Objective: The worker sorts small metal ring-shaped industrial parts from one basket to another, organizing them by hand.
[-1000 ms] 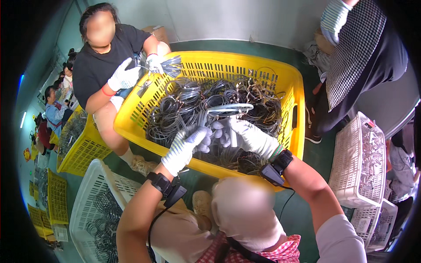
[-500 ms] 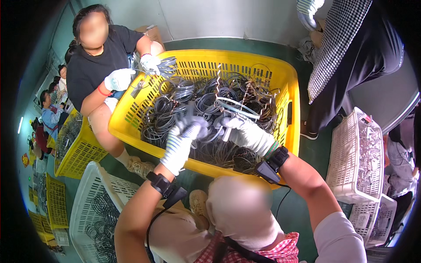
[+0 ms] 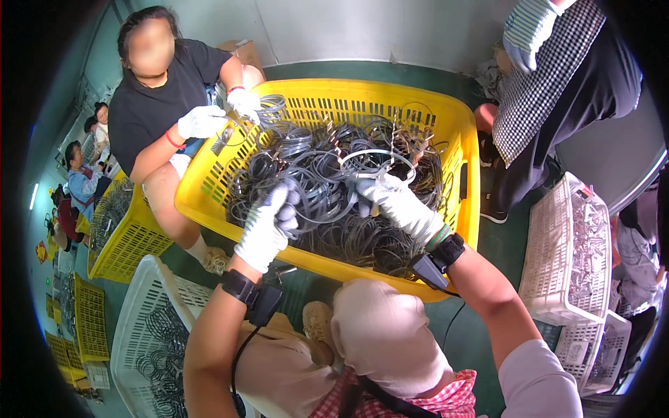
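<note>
Head view, looking down between my forearms. My left hand (image 3: 266,221), gloved, curls its fingers at the near left edge of a dark coil (image 3: 315,187); I cannot tell whether they close on its strands. My right hand (image 3: 398,205), gloved too, grips the near side of a pale loop (image 3: 380,152), which reaches out beyond the fingertips. The dark coil lies between the two hands, its thin turns fanned side by side. Judged by look, both pieces are light; the coil seems springy and smooth, apt to spread or to snag on its neighbours, while the pale loop appears rather stiffer. Neither looks fragile. The surest hold is probably a pinch across all turns at one side, clear of the coppery ends (image 3: 336,145). Beneath lies a heap of similar coils (image 3: 348,244) in a yellow crate (image 3: 362,86). At its far left corner a co-worker (image 3: 174,83) holds a smaller bundle (image 3: 272,104). Farther out, a white crate (image 3: 136,292) of coils stands at lower left, white crates (image 3: 550,292) of silvery parts at right, and a person in a checked top (image 3: 547,97) beyond the far right corner.
</note>
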The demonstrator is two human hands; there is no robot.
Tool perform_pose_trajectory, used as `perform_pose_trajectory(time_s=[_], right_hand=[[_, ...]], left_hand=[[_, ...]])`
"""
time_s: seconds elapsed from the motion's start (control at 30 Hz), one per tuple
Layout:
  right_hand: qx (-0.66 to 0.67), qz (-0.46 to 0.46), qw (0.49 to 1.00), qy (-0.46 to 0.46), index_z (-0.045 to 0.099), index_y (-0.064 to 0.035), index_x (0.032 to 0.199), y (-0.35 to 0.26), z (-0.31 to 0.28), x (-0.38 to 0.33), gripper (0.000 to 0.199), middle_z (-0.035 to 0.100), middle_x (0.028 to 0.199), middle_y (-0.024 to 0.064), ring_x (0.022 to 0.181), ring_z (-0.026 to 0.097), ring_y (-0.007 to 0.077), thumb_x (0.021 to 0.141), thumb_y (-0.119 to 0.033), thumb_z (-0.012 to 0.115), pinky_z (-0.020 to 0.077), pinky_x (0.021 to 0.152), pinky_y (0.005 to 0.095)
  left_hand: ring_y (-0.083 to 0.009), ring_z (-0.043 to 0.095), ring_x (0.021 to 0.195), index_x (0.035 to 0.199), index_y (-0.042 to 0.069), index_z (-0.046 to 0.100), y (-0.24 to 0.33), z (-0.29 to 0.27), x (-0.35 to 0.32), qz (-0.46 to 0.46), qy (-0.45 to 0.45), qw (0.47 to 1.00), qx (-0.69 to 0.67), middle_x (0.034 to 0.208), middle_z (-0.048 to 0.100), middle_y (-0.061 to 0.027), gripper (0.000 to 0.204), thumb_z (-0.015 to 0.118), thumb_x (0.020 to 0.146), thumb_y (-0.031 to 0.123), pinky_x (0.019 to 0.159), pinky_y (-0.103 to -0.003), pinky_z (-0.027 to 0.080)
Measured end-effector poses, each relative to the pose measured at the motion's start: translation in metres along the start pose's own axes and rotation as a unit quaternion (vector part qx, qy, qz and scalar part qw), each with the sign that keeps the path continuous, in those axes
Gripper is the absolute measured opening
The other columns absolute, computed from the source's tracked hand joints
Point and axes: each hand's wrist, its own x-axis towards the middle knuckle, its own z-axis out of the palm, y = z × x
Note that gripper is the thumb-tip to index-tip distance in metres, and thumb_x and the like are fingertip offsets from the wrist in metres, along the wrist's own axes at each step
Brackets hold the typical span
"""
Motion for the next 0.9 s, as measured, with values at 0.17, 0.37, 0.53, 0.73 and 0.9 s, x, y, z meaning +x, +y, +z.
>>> perform_pose_trajectory(time_s=[0.17,0.37,0.53,0.73,0.9], right_hand=[[-0.169,-0.063,0.983,0.038,0.053,0.0023,0.118,-0.001,-0.007,0.002,0.036,0.059,0.092,-0.0026,0.078,0.052,0.0045,0.084,-0.007,0.062,0.0447,0.07,0.0193],[-0.265,-0.033,0.96,-0.079,0.054,-0.0019,0.117,0.01,-0.009,-0.003,0.035,0.06,0.09,0.0006,0.08,0.055,0.01,0.083,-0.003,0.063,0.0487,0.075,0.0261],[-0.412,-0.041,0.909,-0.043,0.061,-0.0024,0.104,0.017,-0.012,0.0,0.026,0.065,0.089,0.0027,0.079,0.058,0.012,0.078,0.0,0.065,0.049,0.075,0.0275],[-0.405,-0.038,0.912,-0.05,0.065,-0.0038,0.095,0.011,-0.014,-0.001,0.019,0.067,0.085,0.0088,0.078,0.06,0.0127,0.076,-0.003,0.067,0.0481,0.072,0.0288],[-0.502,-0.059,0.862,-0.034,0.064,-0.0034,0.094,0.006,-0.012,-0.003,0.017,0.065,0.079,0.0104,0.073,0.059,0.0155,0.078,-0.005,0.065,0.0476,0.07,0.0288]], left_hand=[[-0.0014,0.037,0.049,0.096,0.011,0.061,0.023,-0.014,0.002,0.125,0.084,0.988,0.029,0.074,0.056,0.004,0.013,0.061,0.088,0.021,0.041,-0.016,0.028],[-0.0001,0.041,0.047,0.099,0.009,0.063,0.018,-0.001,-0.006,0.16,0.142,0.967,0.139,0.073,0.059,0.0038,0.015,0.061,0.089,0.02,0.04,-0.014,0.028],[0.0002,0.04,0.046,0.101,0.008,0.062,0.016,0.011,-0.01,0.153,0.115,0.96,0.205,0.073,0.058,0.0032,0.018,0.061,0.089,0.02,0.039,-0.015,0.028],[-0.0003,0.037,0.043,0.09,0.008,0.065,0.01,0.02,-0.011,0.15,0.105,0.957,0.226,0.068,0.061,0.0023,0.01,0.064,0.086,0.018,0.039,-0.017,0.027],[-0.0012,0.038,0.044,0.092,0.006,0.066,0.009,0.024,-0.015,0.151,0.062,0.944,0.288,0.07,0.063,0.0027,0.014,0.064,0.086,0.018,0.041,-0.018,0.03]])
